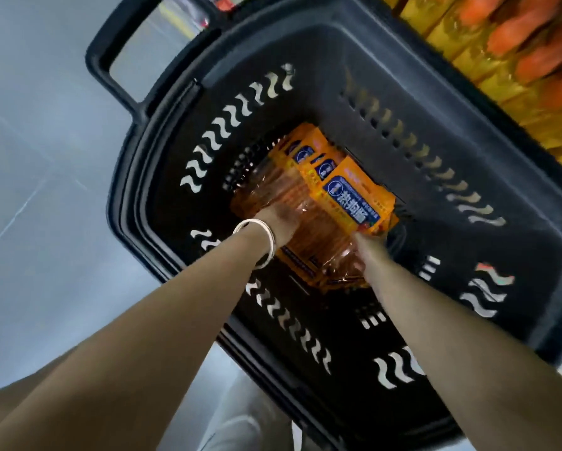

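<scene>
left hand (281, 221): centre of frame, on the left edge of the packs. My fingers curl in under the clear film and grip the stack. Blurred, so no finer detail.
right hand (369, 247): just right of centre, touching the stack's lower right corner. Fingers are hidden by the packs, so I can't tell whether they clamp or only touch.
hands, relative: apart, one on each side, with the stack between them.
packs (344, 193): several orange sausage packs, fanned and overlapping. Each has a blue label near its upper end and clear film over the lower part. They sit at centre of frame, deep inside the basket, and the stack runs from upper left to lower right. I can't tell whether it rests on the bottom.
basket (436, 92): black plastic with wavy slots in the walls, filling the middle and right of the frame. The stack's upper right edge is just beside the slotted wall on that side.
handle (110, 53): black loop at upper left, sticking out from the basket rim.
bracelet (261, 242): pale ring on my left wrist, just below and left of the packs.
floor (29, 141): grey tiles, left side of frame.
shelf (501, 60): upper right corner, holding yellow and orange goods, blurred, just beyond the basket rim.
trouser leg (240, 418): pale fabric at bottom centre, between my forearms.
</scene>
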Demonstrator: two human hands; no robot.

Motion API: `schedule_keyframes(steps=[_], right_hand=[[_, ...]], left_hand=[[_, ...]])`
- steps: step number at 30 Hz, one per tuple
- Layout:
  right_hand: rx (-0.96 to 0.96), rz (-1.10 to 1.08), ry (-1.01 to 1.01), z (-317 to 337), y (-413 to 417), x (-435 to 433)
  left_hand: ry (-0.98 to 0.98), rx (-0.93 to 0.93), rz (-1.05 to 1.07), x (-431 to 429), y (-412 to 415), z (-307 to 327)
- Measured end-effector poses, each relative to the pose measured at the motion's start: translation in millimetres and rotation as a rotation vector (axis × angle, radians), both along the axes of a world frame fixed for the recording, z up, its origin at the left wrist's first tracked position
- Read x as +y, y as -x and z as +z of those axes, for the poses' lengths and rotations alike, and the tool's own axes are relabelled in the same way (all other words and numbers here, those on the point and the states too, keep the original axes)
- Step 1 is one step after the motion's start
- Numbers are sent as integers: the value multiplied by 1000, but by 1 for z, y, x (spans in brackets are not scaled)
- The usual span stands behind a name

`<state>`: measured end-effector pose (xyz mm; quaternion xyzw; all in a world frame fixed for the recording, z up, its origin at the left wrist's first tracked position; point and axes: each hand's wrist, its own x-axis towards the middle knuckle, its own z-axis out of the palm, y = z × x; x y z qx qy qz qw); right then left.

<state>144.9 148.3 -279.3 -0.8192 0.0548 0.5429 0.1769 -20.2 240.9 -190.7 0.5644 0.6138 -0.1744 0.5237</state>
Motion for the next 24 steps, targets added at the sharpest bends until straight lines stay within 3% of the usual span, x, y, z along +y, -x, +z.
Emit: schedule_keyframes(steps=[2,7,11,16,21,24], right_hand=[[13,-126,24,-15,0,4],[27,-255,73,-27,11,2],[-73,-173,-107,-11,13,-12],[-29,-117,-343,28,14,-26],[277,-196,-404,43,21,-9],[358,-193,-382,32,24,1]], left_hand=[[57,-95,328,11,-1,5],[-18,-67,173,11,4,1],[-23,-96,218,9,5,-3],[-92,-158,268,8,4,-3],[70,-108,283,16,8,-13],[4,-15,234,29,18,-23]])
